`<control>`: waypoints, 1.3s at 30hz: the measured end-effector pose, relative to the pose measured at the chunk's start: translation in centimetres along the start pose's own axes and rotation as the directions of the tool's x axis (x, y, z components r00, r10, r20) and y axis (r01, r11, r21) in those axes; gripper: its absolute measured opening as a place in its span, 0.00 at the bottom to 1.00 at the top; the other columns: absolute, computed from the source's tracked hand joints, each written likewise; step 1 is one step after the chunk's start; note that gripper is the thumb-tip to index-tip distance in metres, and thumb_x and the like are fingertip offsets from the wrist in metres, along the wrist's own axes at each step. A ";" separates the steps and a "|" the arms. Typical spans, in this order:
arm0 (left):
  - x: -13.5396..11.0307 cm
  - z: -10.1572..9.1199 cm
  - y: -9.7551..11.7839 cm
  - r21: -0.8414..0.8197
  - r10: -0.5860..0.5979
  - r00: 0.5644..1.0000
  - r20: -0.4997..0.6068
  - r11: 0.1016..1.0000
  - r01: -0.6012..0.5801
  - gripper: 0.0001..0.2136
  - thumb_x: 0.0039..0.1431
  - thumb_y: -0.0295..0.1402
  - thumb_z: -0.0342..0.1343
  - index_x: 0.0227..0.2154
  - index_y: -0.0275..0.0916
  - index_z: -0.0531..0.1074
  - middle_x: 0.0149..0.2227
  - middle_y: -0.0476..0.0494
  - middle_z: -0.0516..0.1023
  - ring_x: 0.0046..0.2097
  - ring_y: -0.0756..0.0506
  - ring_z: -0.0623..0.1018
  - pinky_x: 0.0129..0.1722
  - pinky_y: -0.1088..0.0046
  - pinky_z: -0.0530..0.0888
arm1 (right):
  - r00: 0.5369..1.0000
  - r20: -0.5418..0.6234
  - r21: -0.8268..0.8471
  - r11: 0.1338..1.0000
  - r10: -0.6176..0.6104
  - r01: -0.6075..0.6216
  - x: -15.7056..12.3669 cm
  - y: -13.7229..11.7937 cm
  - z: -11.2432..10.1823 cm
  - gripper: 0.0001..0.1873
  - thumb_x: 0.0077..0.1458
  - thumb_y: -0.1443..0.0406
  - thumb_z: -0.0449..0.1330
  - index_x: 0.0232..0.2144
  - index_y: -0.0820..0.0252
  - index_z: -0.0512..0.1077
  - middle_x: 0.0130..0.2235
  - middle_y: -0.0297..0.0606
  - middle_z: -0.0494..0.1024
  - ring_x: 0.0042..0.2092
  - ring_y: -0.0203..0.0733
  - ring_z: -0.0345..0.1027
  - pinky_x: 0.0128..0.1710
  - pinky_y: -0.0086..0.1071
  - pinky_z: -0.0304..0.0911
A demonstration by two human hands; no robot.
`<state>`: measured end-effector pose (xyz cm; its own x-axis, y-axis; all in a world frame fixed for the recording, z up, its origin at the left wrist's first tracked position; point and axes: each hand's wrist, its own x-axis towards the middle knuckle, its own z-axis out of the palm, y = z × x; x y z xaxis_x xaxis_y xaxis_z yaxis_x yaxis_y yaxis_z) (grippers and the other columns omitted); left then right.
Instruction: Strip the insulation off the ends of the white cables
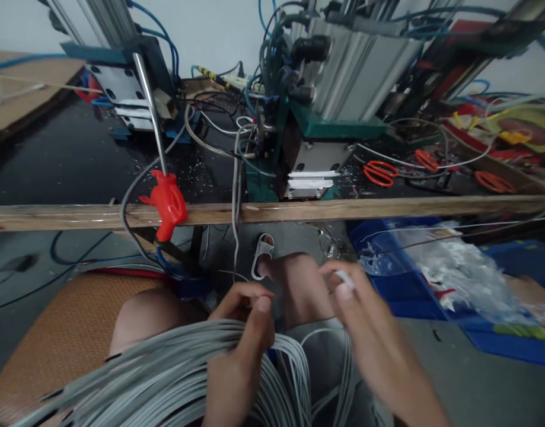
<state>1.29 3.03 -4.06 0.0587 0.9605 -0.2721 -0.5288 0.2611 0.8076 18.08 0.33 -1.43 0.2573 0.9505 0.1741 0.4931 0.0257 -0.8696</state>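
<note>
A thick bundle of grey cables [165, 362] lies across my lap, with dark ends at the lower left. Over that bundle is my left hand [243, 350], its thumb and forefinger pinched together; whatever is between them is hidden or too small to name. To its right, apart from it, my right hand [370, 332] is closed with a small white piece [344, 279] between thumb and fingers. This piece is too small and blurred to tell its kind. More cable loops hang down between the two hands.
A wooden-edged bench [370, 204] carries a green and silver press [319, 160] and a second press [125, 89]. A red-handled lever [168, 198] overhangs the edge. Orange-handled scissors [381, 173] lie at right. Below stands a blue bin [401, 296] with plastic bags [468, 273].
</note>
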 end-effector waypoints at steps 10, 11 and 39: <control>0.3 -0.3 -0.2 0.041 0.115 0.993 0.022 0.992 -0.116 0.08 0.60 0.40 0.70 0.31 0.43 0.80 0.27 0.56 0.69 0.18 0.58 0.60 0.18 0.80 0.54 | 0.966 0.233 -0.240 0.956 -0.113 0.170 -1.8 -0.5 4.4 0.16 0.75 0.59 0.47 0.50 0.51 0.74 0.48 0.37 0.85 0.47 0.39 0.82 0.43 0.24 0.77; 0.3 -0.3 -0.2 0.047 0.126 0.992 0.008 0.991 -0.126 0.07 0.60 0.38 0.69 0.31 0.43 0.80 0.27 0.55 0.70 0.18 0.58 0.60 0.18 0.80 0.55 | 0.964 0.225 -0.254 0.947 -0.139 0.195 -1.9 -0.5 4.4 0.16 0.75 0.58 0.47 0.51 0.51 0.74 0.48 0.37 0.85 0.47 0.39 0.83 0.42 0.23 0.77; -0.2 -1.2 -0.2 0.274 0.376 0.925 0.045 0.886 -0.373 0.08 0.63 0.26 0.62 0.29 0.44 0.75 0.26 0.55 0.72 0.27 0.51 0.71 0.28 0.80 0.68 | 0.968 -0.073 -0.085 0.968 -0.241 0.235 -3.0 -2.6 7.5 0.10 0.70 0.68 0.55 0.40 0.55 0.77 0.32 0.33 0.82 0.31 0.35 0.78 0.36 0.23 0.72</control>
<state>0.36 2.64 -4.78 -0.1069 0.9914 0.0753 -0.2583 -0.1008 0.9608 9.80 -0.31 -3.13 0.1906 0.8910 0.4120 0.6087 0.2220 -0.7617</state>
